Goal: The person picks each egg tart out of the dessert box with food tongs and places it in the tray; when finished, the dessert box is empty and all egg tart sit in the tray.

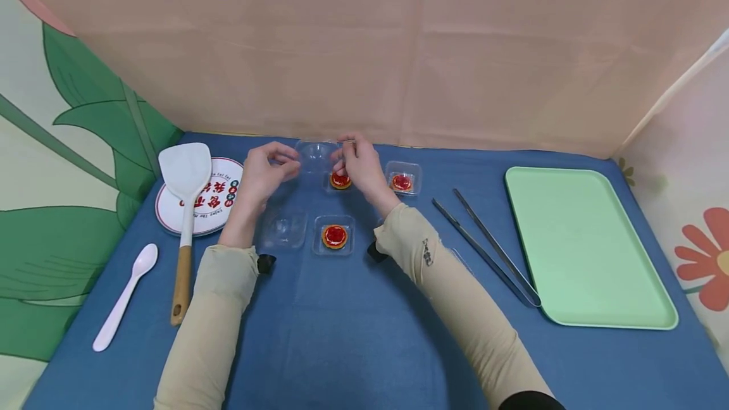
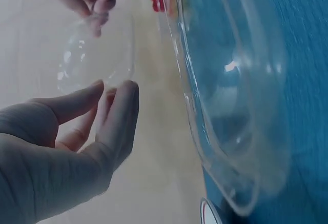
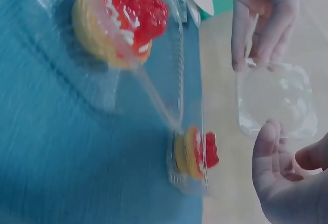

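Both hands hold a clear plastic lid (image 1: 316,155) upright between them near the back of the table. My left hand (image 1: 269,169) pinches its left edge between thumb and fingers; my right hand (image 1: 360,166) pinches the opposite edge. Under the right hand, partly hidden by it, a red-topped tart (image 1: 340,181) sits in a clear box. Another tart (image 1: 402,183) stands in its clear box (image 1: 417,173) to the right. Nearer me, a third tart (image 1: 335,237) is in an uncovered box (image 1: 316,245), beside a second clear lid (image 1: 283,230).
At left are stacked round plates (image 1: 171,214), a white spatula (image 1: 185,169) with a wooden handle lying across them, and a white spoon (image 1: 125,296). On the right lie metal tongs (image 1: 490,248) beside a green tray (image 1: 586,245). A cloth wall (image 1: 421,49) borders the back.
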Tool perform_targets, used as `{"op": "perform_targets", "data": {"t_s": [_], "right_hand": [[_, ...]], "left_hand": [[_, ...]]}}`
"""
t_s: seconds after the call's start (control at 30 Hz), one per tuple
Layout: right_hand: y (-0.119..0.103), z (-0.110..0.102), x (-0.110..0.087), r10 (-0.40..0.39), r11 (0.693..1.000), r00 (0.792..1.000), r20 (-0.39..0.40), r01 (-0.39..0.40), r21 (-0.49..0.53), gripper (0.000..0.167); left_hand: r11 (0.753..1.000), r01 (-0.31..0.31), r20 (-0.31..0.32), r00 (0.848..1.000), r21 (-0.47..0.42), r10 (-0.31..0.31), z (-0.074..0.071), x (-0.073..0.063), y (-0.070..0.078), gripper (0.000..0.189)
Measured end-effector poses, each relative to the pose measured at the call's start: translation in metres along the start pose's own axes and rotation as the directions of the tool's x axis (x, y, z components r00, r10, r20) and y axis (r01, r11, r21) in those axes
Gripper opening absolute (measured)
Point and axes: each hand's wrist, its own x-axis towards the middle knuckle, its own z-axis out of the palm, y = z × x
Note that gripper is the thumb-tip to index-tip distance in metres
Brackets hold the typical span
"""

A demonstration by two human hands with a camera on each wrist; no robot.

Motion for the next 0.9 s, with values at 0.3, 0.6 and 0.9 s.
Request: {"op": "perform_targets", "data": {"t_s": [0.3, 0.6, 0.9], "right_hand": [[0.004, 0.014, 0.004, -0.056, 0.998, 0.998, -0.002, 0.056, -0.037, 0.022], [0.009, 0.021, 0.003, -0.096, 0.984, 0.995, 0.040, 0.101, -0.145, 0.018], [0.012, 0.026, 0.003, -0.082, 0.948, 0.996, 0.036, 0.089, -0.305, 0.026]], "left_hand": [[0.998, -0.056, -0.059, 0.997, -0.011, 0.055, -0.011, -0.003, -0.011, 0.028], [0.998, 0.006, -0.040, 0.999, -0.059, -0.008, -0.020, -0.006, -0.019, 0.035], [0.992, 0.100, 0.014, 0.995, -0.074, -0.100, -0.028, -0.007, -0.028, 0.037]]}}
